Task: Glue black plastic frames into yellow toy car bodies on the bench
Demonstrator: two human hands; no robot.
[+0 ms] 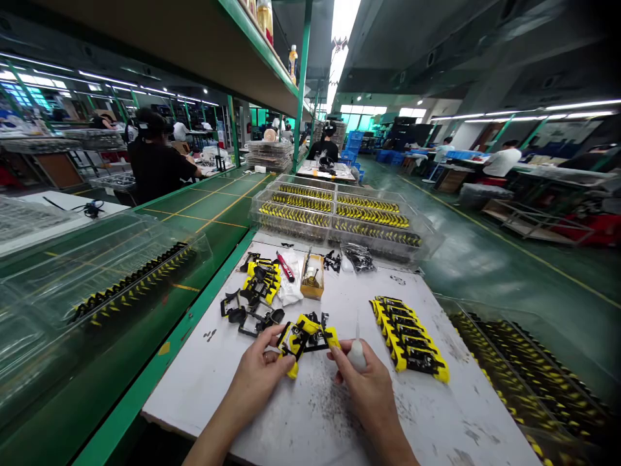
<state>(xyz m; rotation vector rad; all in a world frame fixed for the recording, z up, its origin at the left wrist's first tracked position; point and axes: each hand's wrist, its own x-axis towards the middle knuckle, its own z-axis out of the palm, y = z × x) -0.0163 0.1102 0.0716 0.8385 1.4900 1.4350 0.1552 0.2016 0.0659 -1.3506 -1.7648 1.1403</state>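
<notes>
My left hand (259, 370) pinches a yellow-and-black plastic part (305, 338) at its left end, above the white work board (310, 414). My right hand (363, 382) grips a white squeeze bottle (357, 356) with a thin upright nozzle, close to that part's right end. To the left lies a heap of black-and-yellow parts (255, 304). A neat row of similar parts (410, 340) lies to the right. Farther ahead are a small cardboard box (312, 276) holding small items, a red-handled tool (285, 266), a white cloth (291, 285) and a plastic bag of black pieces (358, 257).
Stacked clear plastic trays (334, 217) of yellow-and-black parts stand beyond the board. Similar trays sit to the left (111, 278) and lower right (524, 369). A green workbench (204, 213) runs ahead, with seated co-workers (158, 165) beside it, under an overhead shelf.
</notes>
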